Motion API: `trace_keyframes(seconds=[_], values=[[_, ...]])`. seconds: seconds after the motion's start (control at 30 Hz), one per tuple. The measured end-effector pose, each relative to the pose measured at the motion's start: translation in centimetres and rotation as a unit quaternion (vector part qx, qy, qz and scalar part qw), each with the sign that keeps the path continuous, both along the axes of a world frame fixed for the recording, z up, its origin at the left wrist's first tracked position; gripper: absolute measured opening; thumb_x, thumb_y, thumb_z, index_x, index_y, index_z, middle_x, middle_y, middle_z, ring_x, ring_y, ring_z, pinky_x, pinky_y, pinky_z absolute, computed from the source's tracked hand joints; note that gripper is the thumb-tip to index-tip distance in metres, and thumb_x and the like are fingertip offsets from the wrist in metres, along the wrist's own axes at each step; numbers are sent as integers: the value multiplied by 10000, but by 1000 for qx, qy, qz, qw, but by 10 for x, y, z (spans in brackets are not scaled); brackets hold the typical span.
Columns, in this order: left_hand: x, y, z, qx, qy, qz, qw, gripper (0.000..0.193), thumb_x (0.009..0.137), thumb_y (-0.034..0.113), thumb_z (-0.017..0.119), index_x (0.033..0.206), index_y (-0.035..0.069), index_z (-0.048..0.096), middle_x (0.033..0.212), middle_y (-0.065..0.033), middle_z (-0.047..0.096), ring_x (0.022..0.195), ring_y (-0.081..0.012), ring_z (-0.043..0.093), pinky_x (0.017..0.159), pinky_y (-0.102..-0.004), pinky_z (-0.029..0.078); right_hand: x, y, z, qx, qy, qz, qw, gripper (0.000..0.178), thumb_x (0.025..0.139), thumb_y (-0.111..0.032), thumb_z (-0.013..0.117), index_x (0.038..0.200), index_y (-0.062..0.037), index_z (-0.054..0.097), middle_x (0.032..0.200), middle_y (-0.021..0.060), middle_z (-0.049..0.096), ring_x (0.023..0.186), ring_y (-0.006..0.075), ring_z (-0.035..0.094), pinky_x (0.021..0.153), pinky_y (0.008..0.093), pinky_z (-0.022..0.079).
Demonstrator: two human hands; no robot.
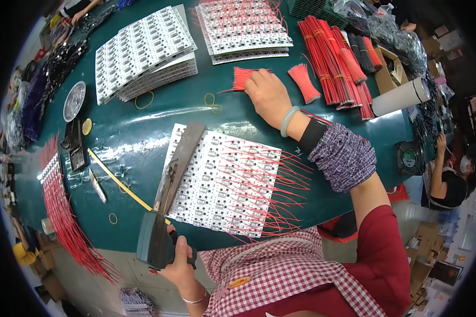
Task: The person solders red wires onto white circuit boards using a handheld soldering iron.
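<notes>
My left hand (pixel 179 264) is wrapped around the grip of a dark green pistol-shaped tool (pixel 149 240), perhaps a soldering gun. The tool's front points over a white circuit board panel (pixel 195 195), where a long grey metal bar (pixel 188 153) lies slantwise. Rows of small parts cover the panel, and red wires (pixel 288 185) stick out from its right half. Farther off, my right hand (pixel 268 98) is closed on the right end of a loose bundle of red wires (pixel 241 78); its fingertips are partly hidden. A tied red wire bundle (pixel 303 83) lies just right of that hand.
Board stacks (pixel 143 53) stand at the back. Long red wire bundles (pixel 328 63) and a pale cylinder (pixel 402 98) lie at right. A wired panel (pixel 58 190), metal dish (pixel 74 101), black holder (pixel 78 145) and yellow strip (pixel 119 179) are at left. Another person (pixel 444 179) sits far right.
</notes>
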State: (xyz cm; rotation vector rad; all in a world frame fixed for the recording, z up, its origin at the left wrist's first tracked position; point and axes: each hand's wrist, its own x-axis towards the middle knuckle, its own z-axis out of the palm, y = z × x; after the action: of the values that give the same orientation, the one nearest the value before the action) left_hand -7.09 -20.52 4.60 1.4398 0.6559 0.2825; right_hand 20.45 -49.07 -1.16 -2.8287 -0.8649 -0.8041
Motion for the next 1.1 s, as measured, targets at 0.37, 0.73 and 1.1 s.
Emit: trace_keyframes(seconds=[0.37,0.73,1.1], values=[[1,-2,2,-1,-6,-8,1000,422,856,-102,679,1265,-69,581,1185,-186,663,569,-111,536,485,-248,421,-1,-1,8,-16,51,-11,999,92,846,-66,668,896,-54,592,908,109,579,901,297,568,817,406,488],[-1,-4,5,-1,9,-3,1000,425,859,-100,680,1271,-78,579,1174,-180,666,582,-108,530,486,-252,400,13,0,10,48,76,-71,993,85,831,-68,711,848,-49,630,884,96,611,891,300,599,768,416,511],[0,-6,9,-14,-10,-1,1000,411,857,-109,680,1257,-75,595,1112,-145,670,604,-95,534,510,-247,420,19,-9,21,49,37,-3,998,109,818,-15,621,921,-52,625,873,101,598,909,296,605,761,407,539]])
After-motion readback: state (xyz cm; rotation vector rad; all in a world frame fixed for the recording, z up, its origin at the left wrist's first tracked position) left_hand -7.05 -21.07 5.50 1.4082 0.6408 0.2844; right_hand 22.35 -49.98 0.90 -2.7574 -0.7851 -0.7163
